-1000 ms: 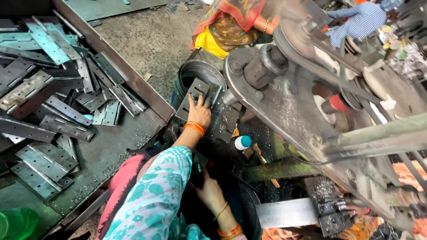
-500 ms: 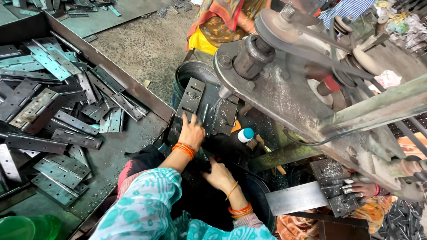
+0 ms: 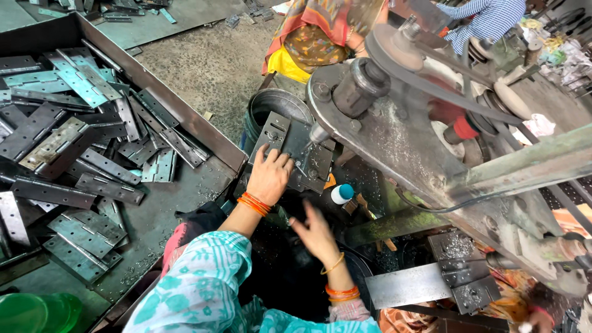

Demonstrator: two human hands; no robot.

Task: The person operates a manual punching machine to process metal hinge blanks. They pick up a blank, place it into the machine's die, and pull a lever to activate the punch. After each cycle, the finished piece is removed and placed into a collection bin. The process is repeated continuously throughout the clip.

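Flat grey metal hinge plate [image 3: 295, 148] at frame centre, lying on the bed of a belt-driven drill press [image 3: 394, 123], long axis slanting from upper left to lower right, drill tip [image 3: 316, 134] poised just above its middle. Pinned at its lower-left edge by the left hand [image 3: 269, 176], palm down, fingers spread over the metal, orange bangles [image 3: 254, 203] at the wrist; pressing rather than gripping, so far as can be told. Lower and right of it, well clear of the plate, the right hand [image 3: 316, 231], open and loose, holding nothing, slightly blurred, fingers pointing toward upper left. Nearer hand to the plate plainly the left; plate up and to the left of the free right hand. Just right of the plate's lower end, a small white bottle with a blue-green cap [image 3: 341, 193]. Behind the plate, toward top centre, a round metal bucket [image 3: 279, 105]. Across the left half of the frame, a shallow steel tray [image 3: 185, 117] heaped with more hinges [image 3: 74, 148], grey and pale blue-green. In the lower left corner, something green and plastic [image 3: 37, 311]. Along the top edge, two other people seated, one in orange and yellow cloth [image 3: 308, 37], one in a blue checked sleeve [image 3: 487, 18].
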